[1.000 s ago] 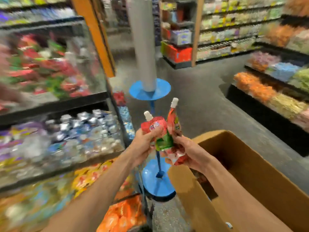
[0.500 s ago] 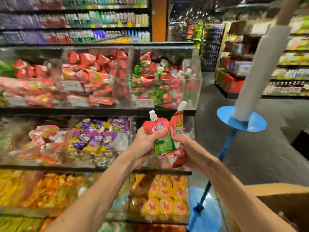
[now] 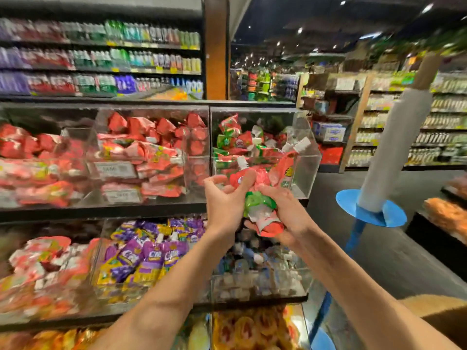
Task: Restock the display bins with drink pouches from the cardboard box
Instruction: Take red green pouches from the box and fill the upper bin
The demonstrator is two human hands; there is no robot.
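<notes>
Hands: 2. Left hand (image 3: 225, 200) fingers grip left pouch (image 3: 238, 178). Right hand (image 3: 286, 214) fingers grip right pouch (image 3: 285, 170). Pouches counted: 2, both just before the clear bin (image 3: 307, 162). Versus 0.5 s ago: both raised, tilted toward clear bin.

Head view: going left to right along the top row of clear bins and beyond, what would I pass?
Bin of red packets → bin of red-and-green drink pouches → white pole rising through a blue disc.
</notes>
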